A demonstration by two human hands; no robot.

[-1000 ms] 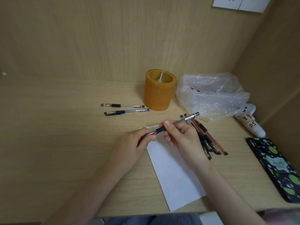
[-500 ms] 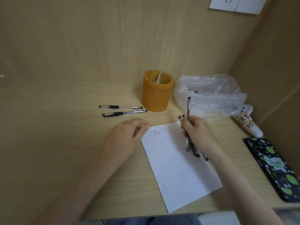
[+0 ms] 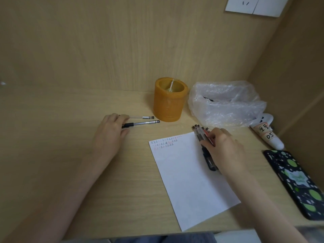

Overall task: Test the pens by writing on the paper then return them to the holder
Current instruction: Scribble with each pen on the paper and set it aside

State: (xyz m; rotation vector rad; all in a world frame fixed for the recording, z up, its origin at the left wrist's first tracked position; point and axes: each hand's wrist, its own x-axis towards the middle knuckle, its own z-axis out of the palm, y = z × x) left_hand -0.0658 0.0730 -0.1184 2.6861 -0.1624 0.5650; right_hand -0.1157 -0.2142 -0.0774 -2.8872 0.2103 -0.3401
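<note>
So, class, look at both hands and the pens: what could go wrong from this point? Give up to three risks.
The right hand grips a whole bundle of pens at once; one may slip out and roll. The bundle overlaps the edge of the paper, so lifting it could drag the sheet. The left hand touches two loose pens beside the holder; a nudge might roll them.

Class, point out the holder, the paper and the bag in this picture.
holder (image 3: 167,106), head view, front of its orange wall.
paper (image 3: 189,181), head view, blank middle of the sheet.
bag (image 3: 226,104), head view, crinkled middle of the plastic.
</note>
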